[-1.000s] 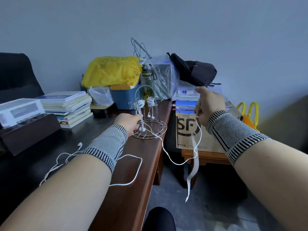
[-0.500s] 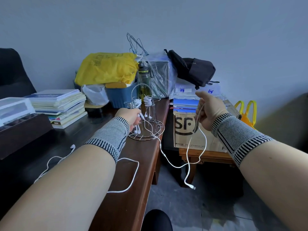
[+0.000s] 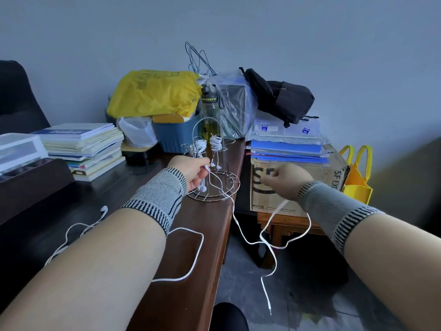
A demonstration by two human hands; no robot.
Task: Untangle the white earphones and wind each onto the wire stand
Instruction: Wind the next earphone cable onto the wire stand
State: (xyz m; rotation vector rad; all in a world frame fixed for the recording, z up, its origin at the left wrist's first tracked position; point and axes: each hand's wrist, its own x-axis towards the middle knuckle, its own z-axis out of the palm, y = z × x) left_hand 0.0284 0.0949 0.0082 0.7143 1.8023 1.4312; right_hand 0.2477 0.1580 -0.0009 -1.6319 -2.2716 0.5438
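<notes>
The thin wire stand [image 3: 213,168], domed with a ring base, sits near the right edge of the dark wooden desk [image 3: 195,247], two cords already wound on it. The left hand [image 3: 191,172] pinches a white earphone cable [image 3: 241,231] just beside it. The right hand [image 3: 285,181], lower than before, grips the cable's slack off the edge; its plug now dangles lower over open floor.

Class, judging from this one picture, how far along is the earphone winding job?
Done: two white bundles sit wound on the wire stand. In hand: the left hand pinches a third earphone's buds at the stand while the right hand holds its cable, plug dangling. Left: another earphone lies loose on the desk.
</notes>
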